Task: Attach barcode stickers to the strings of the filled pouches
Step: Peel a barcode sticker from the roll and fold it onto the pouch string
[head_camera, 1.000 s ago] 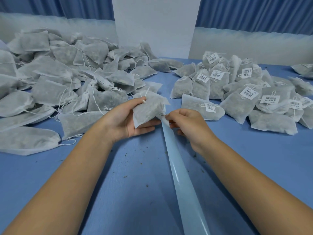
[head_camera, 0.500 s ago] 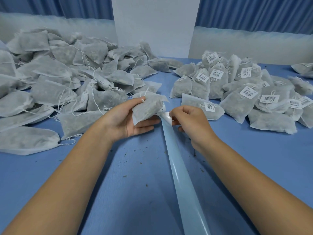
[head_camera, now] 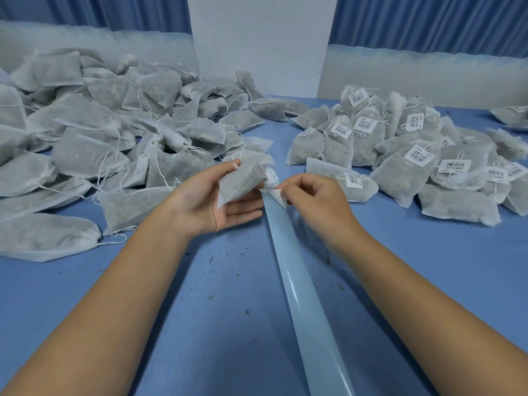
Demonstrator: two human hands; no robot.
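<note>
Filled pouch (head_camera: 243, 180): being held just above the middle of the table (head_camera: 217, 324), between the unlabelled heap (head_camera: 94, 138) spreading toward the left edge and far-left corner, and the labelled heap (head_camera: 405, 164) lying toward the right edge. Being gripped by the left hand (head_camera: 208, 205), with the thumb pressing on the upper corner and the fingers supporting from below. Being pinched by the curled fingertips of the right hand (head_camera: 313, 200): a white corner of a barcode sticker (head_camera: 275, 194), just beside the pouch, at the far end of the glossy backing strip (head_camera: 303, 281) running toward the near edge.

Judging this as the peeling step, with the sticking to the string not yet done. For doing it well, probably:
- Peeling slowly and at a low angle, so avoiding tearing or curling.
- Touching only the very corner, so keeping the glue clean.
- Holding the sticky face away from the pouch fabric.
- Then laying the string (head_camera: 236, 166) across the sticker before pressing it closed.

Hard to make out:
- Showing of the string only a small loop by the left thumb, and hiding the rest behind the pouch.
- Not possible to tell whether the printed barcode (head_camera: 268, 176) peeking from behind the pouch belongs to the pinched sticker or to the next one.
- Being cut off at the bottom of the view: the near end of the strip.
</note>
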